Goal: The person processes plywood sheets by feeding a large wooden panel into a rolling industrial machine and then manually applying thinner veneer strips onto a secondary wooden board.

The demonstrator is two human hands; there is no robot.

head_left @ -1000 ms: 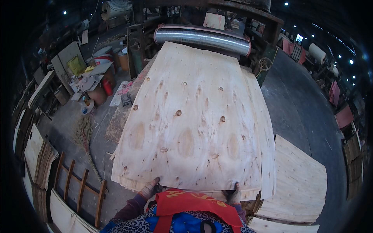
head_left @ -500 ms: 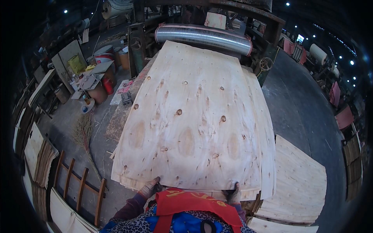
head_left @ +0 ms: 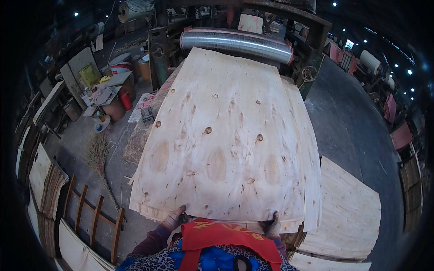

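Note:
A large pale sheet of wood veneer with dark knots lies on top of a stack of similar sheets. Its far edge reaches toward a long metal roller of a machine. My left hand, in a worn glove, grips the sheet's near edge at the left. My right hand, also gloved, holds the same edge at the right. Both hands sit just above my red apron.
A lower pile of veneer sheets lies at the right on the dark floor. At the left are a straw broom, a wooden ladder-like frame, buckets and cardboard, and stacked boards.
The top sheet has slid slightly away from me toward the roller. My hands keep their hold on its near edge.

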